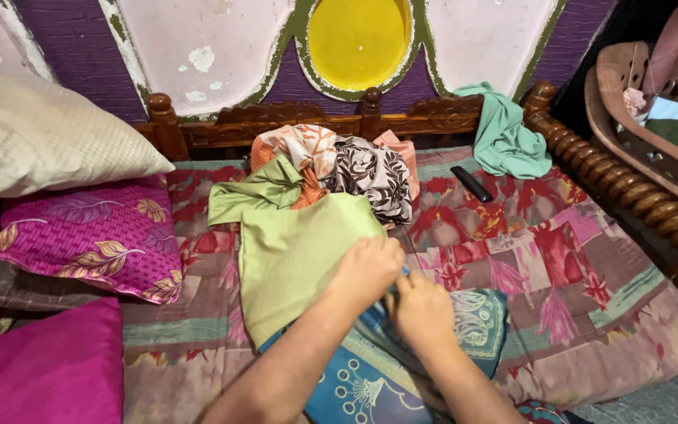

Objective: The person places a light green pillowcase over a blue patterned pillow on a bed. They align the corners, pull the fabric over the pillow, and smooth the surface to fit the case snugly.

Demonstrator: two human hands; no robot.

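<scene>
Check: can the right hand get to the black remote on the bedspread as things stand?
Probably yes. The right hand rests on the blue patterned cloth, and the black remote lies beyond it on open bedspread with nothing between; it would need an arm stretch.

We are losing our fingers [392,276] between the green cloth [292,251] and blue patterned cloth [370,377], whose lower end the frame's bottom edge is cutting off.
</scene>
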